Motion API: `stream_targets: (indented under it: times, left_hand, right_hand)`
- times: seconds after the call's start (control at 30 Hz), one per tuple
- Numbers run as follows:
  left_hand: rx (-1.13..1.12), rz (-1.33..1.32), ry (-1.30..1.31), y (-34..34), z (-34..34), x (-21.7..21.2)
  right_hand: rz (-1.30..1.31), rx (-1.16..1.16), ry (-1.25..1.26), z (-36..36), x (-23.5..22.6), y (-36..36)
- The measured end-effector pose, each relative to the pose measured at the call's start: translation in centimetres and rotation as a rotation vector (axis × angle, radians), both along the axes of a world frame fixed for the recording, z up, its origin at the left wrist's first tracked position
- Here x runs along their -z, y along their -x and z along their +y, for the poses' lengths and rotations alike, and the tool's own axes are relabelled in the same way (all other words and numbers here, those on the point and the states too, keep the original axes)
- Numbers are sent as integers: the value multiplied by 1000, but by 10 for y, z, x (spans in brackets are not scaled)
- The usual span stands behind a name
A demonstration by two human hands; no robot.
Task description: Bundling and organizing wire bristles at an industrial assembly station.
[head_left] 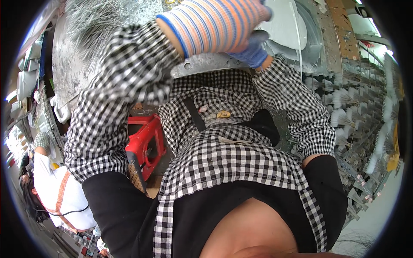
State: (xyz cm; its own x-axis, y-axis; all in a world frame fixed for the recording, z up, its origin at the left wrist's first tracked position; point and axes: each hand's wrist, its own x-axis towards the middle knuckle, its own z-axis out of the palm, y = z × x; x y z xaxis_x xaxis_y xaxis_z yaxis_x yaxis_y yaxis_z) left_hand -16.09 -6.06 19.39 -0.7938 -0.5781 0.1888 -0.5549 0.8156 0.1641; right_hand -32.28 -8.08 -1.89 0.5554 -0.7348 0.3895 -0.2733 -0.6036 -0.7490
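My left hand (215, 23), in an orange, white and blue striped glove, is raised at the top middle, blurred, with its fingers curled out of clear sight. Just below and to its right, my right hand (254, 53) in a blue glove grips the edge of a pale grey-white rounded plastic piece (286, 26). Both hands are close together over a grey metal bench edge (202, 64). Checked black-and-white sleeves cover both forearms.
A heap of thin metal wires (92, 21) lies on the bench at the upper left. Racks of white-tipped wire pieces (357, 107) fill the right side. A red plastic stool (146, 142) stands below the bench. Another person in a white top (56, 193) is at the lower left.
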Motion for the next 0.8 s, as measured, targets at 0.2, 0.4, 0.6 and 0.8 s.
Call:
stream_targets:
  times: [0.2, 0.4, 0.6, 0.8]
  left_hand:
    - [-80, -118, -36, 5, 0, 7]
    - [-120, -38, 29, 5, 7, 9]
    - [-147, -122, 21, 13, 4, 27]
    - [156, 40, 70, 65, -54, -2]
  right_hand:
    - [49, 61, 530, -1, 18, -4]
    - [11, -66, -100, 22, -55, 2]
    - [-208, 62, 184, 22, -56, -20]
    - [314, 211, 607, -15, -48, 67]
